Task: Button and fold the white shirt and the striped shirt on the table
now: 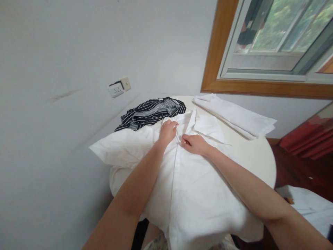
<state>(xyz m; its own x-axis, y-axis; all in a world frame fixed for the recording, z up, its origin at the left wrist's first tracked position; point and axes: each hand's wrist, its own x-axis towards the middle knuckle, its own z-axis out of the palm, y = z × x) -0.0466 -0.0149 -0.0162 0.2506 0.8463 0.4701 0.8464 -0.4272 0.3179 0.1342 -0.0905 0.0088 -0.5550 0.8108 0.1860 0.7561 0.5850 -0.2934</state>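
Observation:
A white shirt (197,187) lies spread over the round table, its front placket running toward me and its lower end hanging over the near edge. One short sleeve reaches out to the left. Near the collar, my left hand (168,131) has its fingers bent and closed on the shirt's front edge. Just right of it, my right hand (193,143) pinches the placket between thumb and fingers. Any button under the fingertips is too small to make out.
A crumpled black-and-white striped garment (153,111) lies at the table's back left. Folded white cloth (234,114) rests at the back right of the white table (260,163). A wall with a socket (116,90) borders the left side. More white fabric (309,203) is at lower right.

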